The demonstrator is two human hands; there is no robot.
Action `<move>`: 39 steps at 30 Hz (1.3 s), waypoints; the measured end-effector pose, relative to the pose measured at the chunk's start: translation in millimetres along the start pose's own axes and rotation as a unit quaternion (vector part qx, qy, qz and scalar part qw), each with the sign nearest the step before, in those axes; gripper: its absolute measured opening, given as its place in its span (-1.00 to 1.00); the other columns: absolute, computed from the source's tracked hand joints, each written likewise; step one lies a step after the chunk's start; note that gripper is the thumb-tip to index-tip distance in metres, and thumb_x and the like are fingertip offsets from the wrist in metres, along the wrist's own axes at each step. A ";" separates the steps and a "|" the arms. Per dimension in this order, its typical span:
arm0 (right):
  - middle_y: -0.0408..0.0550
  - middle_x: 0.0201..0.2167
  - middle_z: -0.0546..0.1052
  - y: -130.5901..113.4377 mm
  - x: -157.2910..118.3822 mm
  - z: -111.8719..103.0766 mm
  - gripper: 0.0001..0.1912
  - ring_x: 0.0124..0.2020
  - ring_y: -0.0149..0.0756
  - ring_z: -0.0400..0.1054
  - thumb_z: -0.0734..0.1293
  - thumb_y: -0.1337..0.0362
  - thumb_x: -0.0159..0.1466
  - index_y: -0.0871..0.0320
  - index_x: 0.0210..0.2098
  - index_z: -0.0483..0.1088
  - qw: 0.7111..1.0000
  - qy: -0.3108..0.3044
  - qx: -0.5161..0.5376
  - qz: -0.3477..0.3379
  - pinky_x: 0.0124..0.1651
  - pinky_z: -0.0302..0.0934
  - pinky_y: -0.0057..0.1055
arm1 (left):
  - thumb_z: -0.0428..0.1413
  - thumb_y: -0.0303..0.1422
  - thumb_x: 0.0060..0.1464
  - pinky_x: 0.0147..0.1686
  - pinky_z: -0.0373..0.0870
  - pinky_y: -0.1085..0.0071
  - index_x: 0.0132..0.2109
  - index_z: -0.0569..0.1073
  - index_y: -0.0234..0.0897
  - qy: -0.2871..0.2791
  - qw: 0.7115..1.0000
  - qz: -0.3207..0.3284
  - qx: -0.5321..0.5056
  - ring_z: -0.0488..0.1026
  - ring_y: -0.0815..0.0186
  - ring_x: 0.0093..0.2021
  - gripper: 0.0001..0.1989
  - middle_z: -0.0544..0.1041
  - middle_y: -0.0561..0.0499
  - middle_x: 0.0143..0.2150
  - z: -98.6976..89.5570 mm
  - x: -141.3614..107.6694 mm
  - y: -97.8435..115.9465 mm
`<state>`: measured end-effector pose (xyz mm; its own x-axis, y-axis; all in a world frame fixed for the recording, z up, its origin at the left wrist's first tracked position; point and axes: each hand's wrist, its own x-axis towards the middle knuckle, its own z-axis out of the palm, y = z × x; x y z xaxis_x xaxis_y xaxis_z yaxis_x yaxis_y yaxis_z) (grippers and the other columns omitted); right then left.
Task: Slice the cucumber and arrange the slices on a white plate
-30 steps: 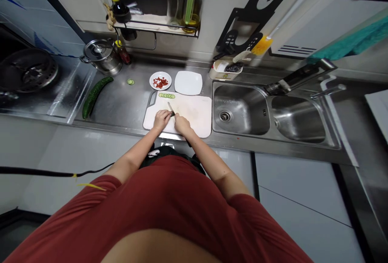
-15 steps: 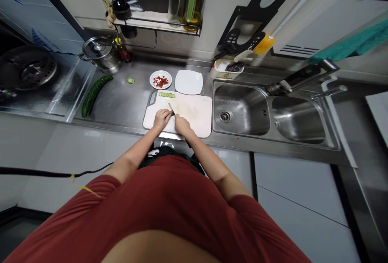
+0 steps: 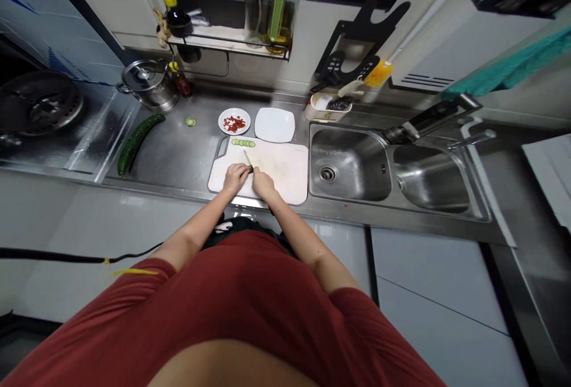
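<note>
My right hand [image 3: 263,183] is closed round the handle of a knife [image 3: 247,157], whose narrow blade points away from me over the white cutting board [image 3: 285,179]. Close beside it, my left hand [image 3: 236,179] has its fingers pressed together on a small dark green piece of cucumber [image 3: 251,169] at the blade. The fingers partly cover this piece. A row of pale green cucumber slices [image 3: 243,143] lies along the board's far left edge. Beyond the board stand a white plate with chopped red bits [image 3: 234,122] and a squarish white plate [image 3: 275,125].
A whole cucumber [image 3: 138,142] and a few slices [image 3: 190,122] lie on the steel counter to the left. Behind them are a lidded pot [image 3: 149,85] and a red sauce bottle [image 3: 181,82]. A double sink [image 3: 352,164] adjoins the board's right side.
The view has shifted slightly, showing more of the wall shelf. Both hands stay at the same part of the board, with the knife and the cucumber piece still between them.
</note>
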<state>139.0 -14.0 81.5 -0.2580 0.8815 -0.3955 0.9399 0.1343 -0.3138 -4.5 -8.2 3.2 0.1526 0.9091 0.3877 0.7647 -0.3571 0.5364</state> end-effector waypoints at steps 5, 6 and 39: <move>0.17 -0.20 0.51 6.8 -17.9 5.8 -0.68 -0.14 -0.12 0.44 0.11 0.50 0.26 0.23 0.00 0.15 1.000 -0.019 -0.018 0.009 -0.17 0.27 -0.33 | -0.03 -0.28 0.23 -0.07 0.30 0.24 -0.12 0.52 -0.20 0.002 1.000 -0.001 -0.001 0.42 0.23 -0.13 -0.75 0.54 -0.07 -0.16 0.2 -0.1 0.5; 0.18 -0.20 0.51 8.4 -22.1 6.6 -0.69 -0.14 -0.12 0.44 0.11 0.49 0.26 0.23 0.00 0.15 0.999 -0.023 -0.021 0.012 -0.17 0.26 -0.33 | -0.03 -0.28 0.23 -0.07 0.30 0.24 -0.11 0.52 -0.19 0.003 1.000 0.000 -0.003 0.42 0.23 -0.13 -0.75 0.54 -0.06 -0.16 0.2 -0.1 0.7; 0.17 -0.12 0.49 0.4 -5.2 -4.7 -0.68 -0.07 -0.16 0.41 0.08 0.48 0.30 0.23 0.04 0.15 0.999 -0.034 -0.008 0.018 -0.12 0.25 -0.33 | -0.01 -0.29 0.22 -0.09 0.30 0.23 -0.14 0.52 -0.20 0.014 1.000 -0.007 0.002 0.42 0.22 -0.15 -0.77 0.55 -0.07 -0.18 2.4 -0.3 0.1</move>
<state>141.8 -16.4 87.5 -0.2380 0.8535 -0.4636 0.9522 0.1110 -0.2844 -3.0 -8.0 1.3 0.1240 0.9078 0.4008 0.7692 -0.3431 0.5392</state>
